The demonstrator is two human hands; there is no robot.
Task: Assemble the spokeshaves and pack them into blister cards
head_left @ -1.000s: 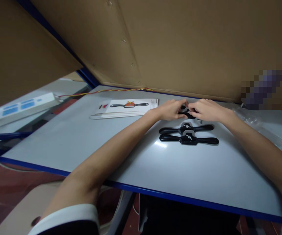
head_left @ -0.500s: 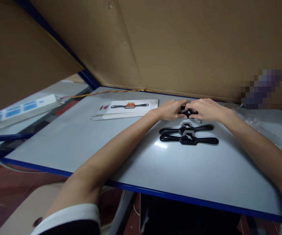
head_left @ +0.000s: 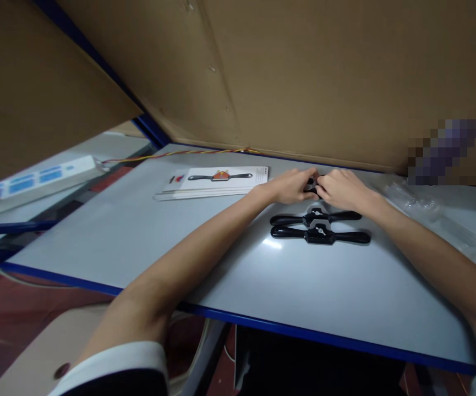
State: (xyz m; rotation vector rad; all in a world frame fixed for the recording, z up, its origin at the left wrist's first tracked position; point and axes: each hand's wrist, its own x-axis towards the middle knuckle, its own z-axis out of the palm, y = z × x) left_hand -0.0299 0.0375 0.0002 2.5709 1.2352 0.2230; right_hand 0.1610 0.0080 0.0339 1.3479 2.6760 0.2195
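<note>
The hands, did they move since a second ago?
Barely. The right hand slid a little left, closer over the small black tool that both it and the left hand grip. The two spokeshaves and the cards stayed put.

No legible text (printed card (head_left: 217, 180) too blurred)

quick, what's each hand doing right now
Left hand: closed on the small black tool, gripping its left end.
Right hand: closed on the same tool's right end.
</note>
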